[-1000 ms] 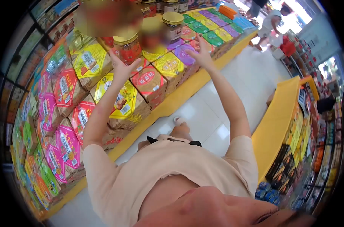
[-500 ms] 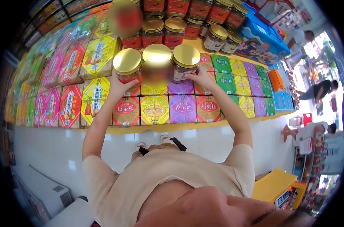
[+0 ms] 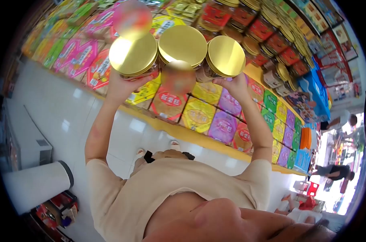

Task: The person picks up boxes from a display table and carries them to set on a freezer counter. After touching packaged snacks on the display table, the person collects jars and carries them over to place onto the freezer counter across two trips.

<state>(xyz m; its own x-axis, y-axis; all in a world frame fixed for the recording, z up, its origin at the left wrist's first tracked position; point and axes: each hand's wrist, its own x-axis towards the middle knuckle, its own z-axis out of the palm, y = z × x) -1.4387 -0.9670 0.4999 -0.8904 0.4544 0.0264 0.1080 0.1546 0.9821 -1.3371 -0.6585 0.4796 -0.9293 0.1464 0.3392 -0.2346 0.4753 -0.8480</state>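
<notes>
Three jars with shiny gold lids are held up in a row, side by side, between my two hands. My left hand is wrapped round the left jar, its thumb across the front. On the other end, my right hand grips the right jar, thumb toward the middle. Pressed between them is the middle jar, which no fingers visibly touch. The lids face my camera and hide most of the jar bodies; a blurred patch covers part of the front. Below lie printed packages in yellow, brown and purple.
More gold-lidded jars with red labels stand stacked behind, to the right. Bright wrapped packages cover the display on the left. A blue carton stands at the right end. Two people are farther off at right. A white cylinder is at lower left.
The three jars have been lifted off the packages and brought nearer my camera, still between both hands. The view has turned, so the display now slants down to the right.
</notes>
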